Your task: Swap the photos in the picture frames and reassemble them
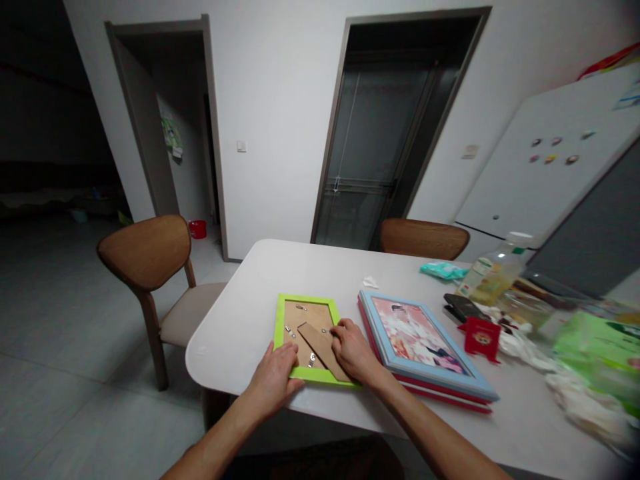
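Observation:
A lime-green picture frame lies face down on the white table, its brown backboard showing. Small metal clips sit around the board, and a brown stand leg slants across it. My left hand grips the frame's lower left corner, thumb along the near edge. At the right side, my right hand is closed over the frame's edge, with bent fingertips at a clip there. What those fingertips pinch is partly hidden.
Right of the frame, a light-blue picture frame lies on red ones. Farther right are a bottle, a dark phone-like object, a red card, crumpled tissues and a green pack. Chairs stand left and behind.

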Demonstrator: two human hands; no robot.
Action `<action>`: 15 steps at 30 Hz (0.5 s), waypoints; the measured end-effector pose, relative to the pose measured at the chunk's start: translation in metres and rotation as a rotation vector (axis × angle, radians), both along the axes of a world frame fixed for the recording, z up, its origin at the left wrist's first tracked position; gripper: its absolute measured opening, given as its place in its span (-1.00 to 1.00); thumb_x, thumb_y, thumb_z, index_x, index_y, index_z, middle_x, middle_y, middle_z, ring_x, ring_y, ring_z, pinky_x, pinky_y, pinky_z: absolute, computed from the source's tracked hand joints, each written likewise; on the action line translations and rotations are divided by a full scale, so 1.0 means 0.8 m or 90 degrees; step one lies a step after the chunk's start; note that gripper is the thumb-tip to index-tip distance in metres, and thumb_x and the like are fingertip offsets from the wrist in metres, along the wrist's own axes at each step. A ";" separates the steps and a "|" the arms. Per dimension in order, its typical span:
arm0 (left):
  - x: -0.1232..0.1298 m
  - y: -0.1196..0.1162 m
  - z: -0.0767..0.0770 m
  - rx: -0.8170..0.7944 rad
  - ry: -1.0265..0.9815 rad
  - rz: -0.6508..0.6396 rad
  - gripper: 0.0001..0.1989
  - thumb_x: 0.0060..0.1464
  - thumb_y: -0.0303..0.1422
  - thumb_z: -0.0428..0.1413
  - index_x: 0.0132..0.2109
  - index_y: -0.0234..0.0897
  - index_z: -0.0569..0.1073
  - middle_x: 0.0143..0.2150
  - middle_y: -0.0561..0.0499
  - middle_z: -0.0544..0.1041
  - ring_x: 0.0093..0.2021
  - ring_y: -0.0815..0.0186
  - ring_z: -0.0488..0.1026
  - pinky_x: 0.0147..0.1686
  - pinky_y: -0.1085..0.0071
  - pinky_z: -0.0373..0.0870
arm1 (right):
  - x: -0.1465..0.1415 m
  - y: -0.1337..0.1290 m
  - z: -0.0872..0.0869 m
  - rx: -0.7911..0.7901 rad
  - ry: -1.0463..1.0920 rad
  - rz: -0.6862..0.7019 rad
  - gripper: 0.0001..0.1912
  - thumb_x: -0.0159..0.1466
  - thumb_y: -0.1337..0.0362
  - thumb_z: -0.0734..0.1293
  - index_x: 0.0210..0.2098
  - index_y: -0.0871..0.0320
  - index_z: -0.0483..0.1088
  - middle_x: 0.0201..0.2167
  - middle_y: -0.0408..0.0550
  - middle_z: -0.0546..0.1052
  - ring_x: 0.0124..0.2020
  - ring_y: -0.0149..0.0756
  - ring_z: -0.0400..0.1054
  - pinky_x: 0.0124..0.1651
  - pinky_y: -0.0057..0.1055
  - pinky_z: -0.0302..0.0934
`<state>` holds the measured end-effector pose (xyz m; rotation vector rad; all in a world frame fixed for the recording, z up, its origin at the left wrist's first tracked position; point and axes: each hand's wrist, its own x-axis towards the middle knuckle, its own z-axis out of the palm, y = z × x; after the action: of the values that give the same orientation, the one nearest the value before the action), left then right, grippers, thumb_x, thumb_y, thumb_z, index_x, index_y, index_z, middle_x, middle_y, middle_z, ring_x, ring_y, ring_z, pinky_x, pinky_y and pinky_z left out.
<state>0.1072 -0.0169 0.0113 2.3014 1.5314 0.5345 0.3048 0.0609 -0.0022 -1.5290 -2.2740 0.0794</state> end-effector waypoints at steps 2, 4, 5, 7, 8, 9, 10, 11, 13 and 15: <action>-0.001 0.001 -0.006 0.008 -0.008 0.002 -0.64 -0.11 -0.38 0.09 -0.09 -0.28 0.26 0.09 -0.10 0.26 0.12 0.26 0.12 0.13 0.16 -0.12 | -0.003 -0.002 0.004 0.013 -0.021 -0.004 -0.72 0.15 0.37 0.09 -0.29 0.24 0.39 -0.27 0.08 0.32 -0.22 -0.26 0.17 -0.14 -0.40 0.01; -0.002 0.003 -0.012 0.018 -0.018 0.002 -0.58 -0.12 -0.38 0.09 -0.05 -0.28 0.24 0.08 -0.11 0.27 0.11 0.27 0.13 0.13 0.17 -0.11 | -0.012 -0.005 0.008 0.039 -0.032 -0.006 -0.72 0.15 0.35 0.10 -0.23 0.20 0.37 -0.21 0.08 0.32 -0.19 -0.23 0.15 -0.15 -0.37 0.00; -0.003 0.004 -0.015 0.023 -0.022 0.001 -0.57 -0.12 -0.38 0.10 -0.05 -0.28 0.23 0.08 -0.10 0.27 0.11 0.27 0.14 0.13 0.17 -0.11 | -0.019 -0.006 0.009 0.049 -0.032 0.003 -0.71 0.16 0.34 0.10 -0.20 0.17 0.36 -0.19 0.06 0.32 -0.17 -0.23 0.14 -0.16 -0.37 -0.01; -0.003 0.005 -0.018 0.029 -0.024 -0.002 -0.58 -0.14 -0.38 0.11 -0.06 -0.28 0.25 0.07 -0.09 0.28 0.10 0.26 0.14 0.13 0.17 -0.11 | -0.037 -0.007 0.010 0.048 -0.026 0.044 -0.71 0.17 0.33 0.10 -0.18 0.11 0.35 -0.17 0.02 0.33 -0.16 -0.25 0.13 -0.16 -0.37 -0.02; -0.004 0.006 -0.019 0.029 -0.022 -0.003 -0.58 -0.14 -0.38 0.11 -0.07 -0.28 0.25 0.07 -0.09 0.29 0.10 0.25 0.15 0.13 0.17 -0.12 | -0.048 -0.007 0.011 0.034 -0.026 0.071 -0.72 0.17 0.34 0.10 -0.20 0.10 0.36 -0.20 0.00 0.34 -0.18 -0.27 0.14 -0.17 -0.38 -0.03; -0.003 0.006 -0.019 0.029 -0.020 -0.003 -0.59 -0.14 -0.38 0.11 -0.07 -0.28 0.25 0.06 -0.09 0.29 0.10 0.25 0.15 0.13 0.17 -0.12 | -0.057 -0.006 0.010 0.020 -0.030 0.095 -0.73 0.17 0.34 0.11 -0.22 0.09 0.38 -0.23 -0.01 0.35 -0.19 -0.28 0.14 -0.18 -0.39 -0.03; -0.003 0.006 -0.018 0.029 -0.017 -0.002 -0.58 -0.14 -0.38 0.11 -0.07 -0.28 0.25 0.06 -0.09 0.29 0.09 0.25 0.15 0.13 0.17 -0.12 | -0.066 -0.005 0.010 0.009 -0.035 0.111 -0.74 0.18 0.33 0.11 -0.24 0.08 0.38 -0.25 -0.02 0.35 -0.20 -0.29 0.14 -0.19 -0.39 -0.04; -0.003 0.006 -0.017 0.028 -0.015 -0.001 -0.58 -0.14 -0.37 0.11 -0.06 -0.28 0.24 0.05 -0.08 0.30 0.09 0.25 0.16 0.13 0.17 -0.12 | -0.074 -0.003 0.010 0.002 -0.043 0.122 -0.75 0.18 0.33 0.11 -0.26 0.08 0.39 -0.27 -0.03 0.36 -0.20 -0.28 0.13 -0.21 -0.39 -0.04; -0.002 0.006 -0.014 0.024 -0.014 0.000 -0.56 -0.12 -0.37 0.09 -0.04 -0.27 0.22 0.04 -0.08 0.31 0.08 0.25 0.17 0.13 0.16 -0.13 | -0.083 0.000 0.012 -0.005 -0.060 0.138 -0.77 0.18 0.30 0.12 -0.29 0.08 0.39 -0.30 -0.02 0.36 -0.21 -0.27 0.12 -0.25 -0.38 -0.06; -0.002 0.006 -0.013 0.019 -0.017 -0.005 -0.54 -0.11 -0.37 0.08 -0.02 -0.26 0.19 0.04 -0.07 0.31 0.08 0.25 0.16 0.12 0.16 -0.13 | -0.086 0.001 0.014 -0.010 -0.080 0.156 -0.79 0.18 0.27 0.14 -0.33 0.08 0.39 -0.30 -0.02 0.35 -0.22 -0.27 0.11 -0.28 -0.38 -0.07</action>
<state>0.1060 -0.0122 0.0012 2.3118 1.5114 0.5870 0.2359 0.0618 0.0087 -1.2889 -2.5565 0.0714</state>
